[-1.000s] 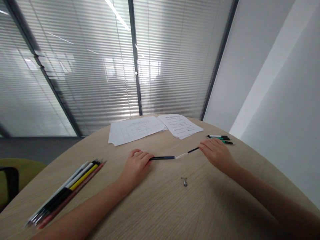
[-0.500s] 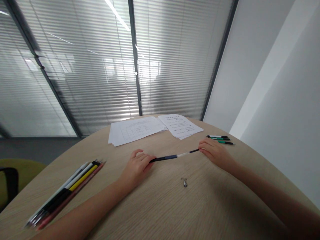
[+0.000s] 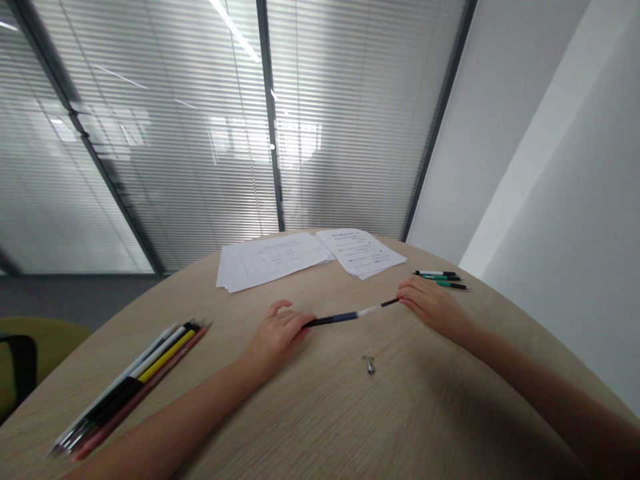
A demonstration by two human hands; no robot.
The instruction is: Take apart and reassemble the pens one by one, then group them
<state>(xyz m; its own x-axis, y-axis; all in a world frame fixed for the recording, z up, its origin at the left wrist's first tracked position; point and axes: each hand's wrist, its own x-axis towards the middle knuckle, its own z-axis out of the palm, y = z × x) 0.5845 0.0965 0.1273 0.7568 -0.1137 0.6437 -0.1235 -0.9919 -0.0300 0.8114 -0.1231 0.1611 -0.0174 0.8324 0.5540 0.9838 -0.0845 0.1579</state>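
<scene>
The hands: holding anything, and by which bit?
The left hand holds a dark pen barrel by its left end; the right hand, a thin rod by its right end.

Printed papers (image 3: 273,260), two adjoining stacks (text too small to read): beyond the left grip (image 3: 277,333). Pen bundle (image 3: 167,357), white, black, yellow, reddish: left of same, on the tabletop (image 3: 380,420). Slim pens (image 3: 444,284), green, white and black: just beyond the right grip (image 3: 433,303). Green chair (image 3: 55,340): far left of both. Blinds (image 3: 365,133): farthest beyond both.
</scene>
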